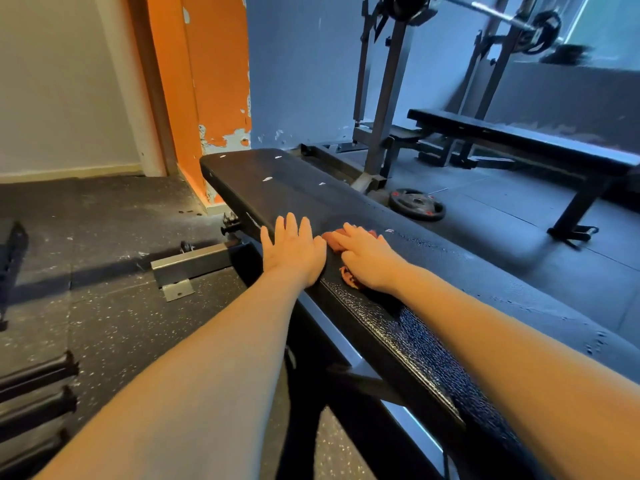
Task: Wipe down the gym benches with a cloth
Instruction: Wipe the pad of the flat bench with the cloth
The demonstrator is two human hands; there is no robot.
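Note:
A long black padded bench (pixel 298 192) runs from the lower right toward the orange wall, with small white tears in its far end. My left hand (pixel 292 251) lies flat on the pad near its left edge, fingers straight. Beside it, my right hand (pixel 367 256) presses flat on a reddish cloth (pixel 348 277), which shows only at the fingertips and under the wrist. The two hands almost touch. A second black bench (pixel 519 140) stands at the back right.
A barbell rack (pixel 384 98) with a loaded bar stands behind the near bench. A weight plate (pixel 416 204) lies on the rubber floor between the benches. A steel bench foot (pixel 194 265) sticks out at left, with black bars (pixel 38 393) at the lower left.

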